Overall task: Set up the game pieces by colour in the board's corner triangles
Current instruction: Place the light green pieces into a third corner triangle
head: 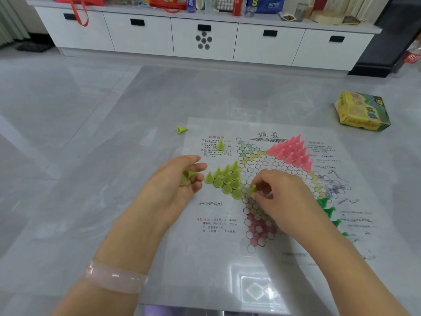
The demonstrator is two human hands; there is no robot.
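My right grip [271, 192] pinches a lime piece [251, 189] at the lime triangle's [224, 179] edge on the board [262, 169]. My left grip [182, 179] cups more lime pieces [187, 176], partly hidden by fingers. My right hand covers some green pieces [328, 209].

Paper game board [268, 254] on glass worktop [114, 156]. Yellow-green pieces [225, 179] fill left triangle; pink pieces [292, 151] top-right. Left hand [180, 179] cups spare pieces; right hand [280, 195] pinches one piece [251, 190]. Game box [362, 111] far right.
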